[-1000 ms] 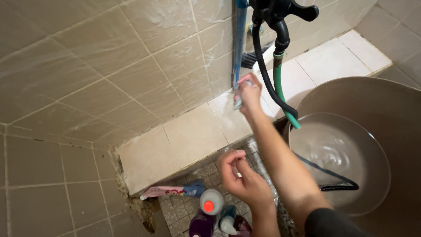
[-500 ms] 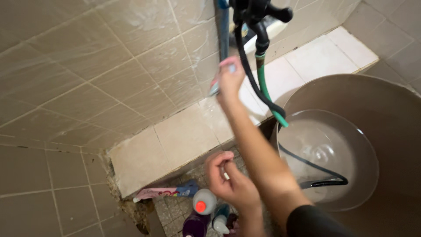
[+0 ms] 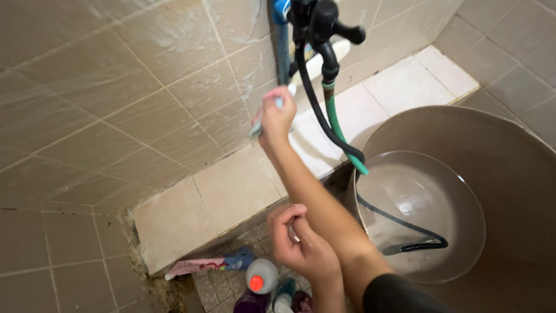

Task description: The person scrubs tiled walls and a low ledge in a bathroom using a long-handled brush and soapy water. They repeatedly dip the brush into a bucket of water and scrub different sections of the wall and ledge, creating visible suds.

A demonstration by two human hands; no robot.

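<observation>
My right hand (image 3: 275, 117) is raised against the wet beige wall tiles (image 3: 174, 110), shut on a small pale brush (image 3: 258, 126) whose end touches the wall just left of a blue pipe (image 3: 282, 49). My right arm, in a black sleeve, crosses the frame from the lower right. My left hand (image 3: 301, 242) hangs lower, over the floor beside the tiled ledge (image 3: 231, 185). Its fingers are curled in; I cannot tell if anything small is inside.
A black tap (image 3: 315, 20) feeds a black hose (image 3: 313, 104) and a green hose (image 3: 339, 133) into a large brown tub (image 3: 521, 168) holding a water-filled basin (image 3: 417, 214). Bottles (image 3: 262, 277) and a pink tube (image 3: 200, 265) lie on the floor below the ledge.
My right hand with the brush has moved up and left along the wall, from the ledge corner to the tiles beside the blue pipe. My left hand stays curled in place.
</observation>
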